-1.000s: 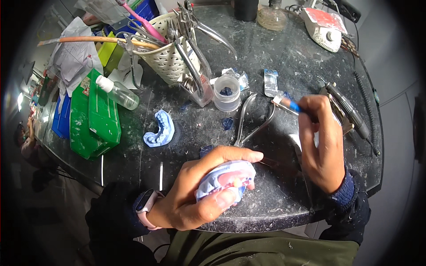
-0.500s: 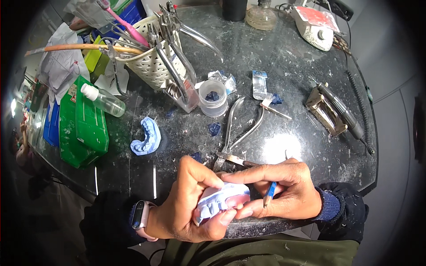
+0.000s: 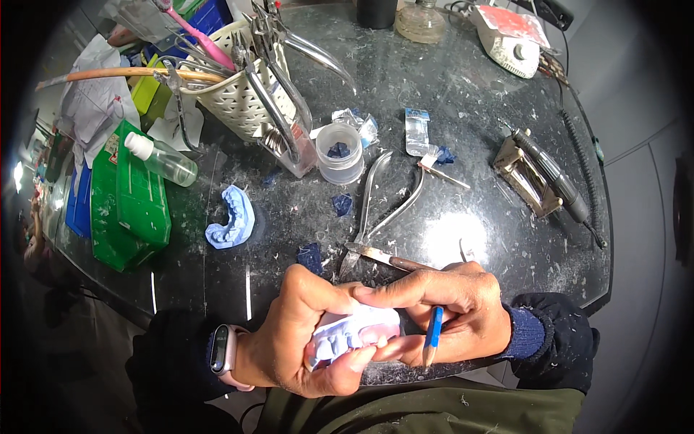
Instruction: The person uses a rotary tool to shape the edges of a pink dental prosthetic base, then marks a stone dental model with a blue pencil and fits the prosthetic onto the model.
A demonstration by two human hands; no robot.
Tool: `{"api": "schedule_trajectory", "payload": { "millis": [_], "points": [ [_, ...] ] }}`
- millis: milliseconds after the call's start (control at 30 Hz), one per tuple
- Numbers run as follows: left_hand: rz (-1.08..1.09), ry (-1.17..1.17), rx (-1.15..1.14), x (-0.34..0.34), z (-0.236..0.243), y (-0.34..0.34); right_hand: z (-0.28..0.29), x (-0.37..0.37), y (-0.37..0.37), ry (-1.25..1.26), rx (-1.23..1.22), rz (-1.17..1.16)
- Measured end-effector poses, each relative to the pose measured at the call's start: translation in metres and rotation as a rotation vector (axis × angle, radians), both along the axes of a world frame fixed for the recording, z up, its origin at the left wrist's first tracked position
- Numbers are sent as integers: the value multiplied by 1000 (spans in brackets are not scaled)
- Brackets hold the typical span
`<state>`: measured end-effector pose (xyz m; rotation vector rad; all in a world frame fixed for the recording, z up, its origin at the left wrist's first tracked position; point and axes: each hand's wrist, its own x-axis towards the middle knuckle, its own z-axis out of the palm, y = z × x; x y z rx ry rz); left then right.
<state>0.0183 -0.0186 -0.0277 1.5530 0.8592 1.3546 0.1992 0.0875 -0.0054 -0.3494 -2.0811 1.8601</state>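
Note:
My left hand [image 3: 303,333] is closed around a pale blue dental cast [image 3: 340,338], which carries a pink base section [image 3: 377,331] on its right side. My right hand [image 3: 452,311] has a blue pencil [image 3: 433,334] tucked between its fingers, the sharpened tip pointing down. The right thumb and a fingertip also touch the right edge of the cast. Just beyond my hands lie a wax knife with a brown handle [image 3: 405,262] and metal pliers [image 3: 365,235] with spread handles. A second blue dental cast [image 3: 232,219], curved like an arch, rests on the table to the left.
Farther back stand a cream basket [image 3: 246,108] full of pliers and a clear cup [image 3: 340,163] holding dark blue wax bits. A green bin [image 3: 130,206] and spray bottle [image 3: 170,165] are at left. On the right, a handpiece [image 3: 553,177] lies across its stand. Wax scraps dot the black tabletop.
The pencil has swung more upright in my right hand, its tip now lower. Both hands and the cast have shifted slightly left, and the whole view has moved a little.

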Motion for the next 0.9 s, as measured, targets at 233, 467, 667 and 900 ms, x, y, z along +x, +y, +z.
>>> {"api": "schedule_trajectory", "payload": {
  "millis": [233,467,667,900],
  "points": [
    [24,30,74,1,2,6,-4,-2,0,167,-100,-112],
    [68,56,107,0,-4,5,12,5,1,232,81,-327],
    [79,149,103,-3,-4,7,8,-1,5,270,76,-377],
    [165,223,111,-1,-5,8,10,-1,-5,384,-598,-389]
  ]
}}
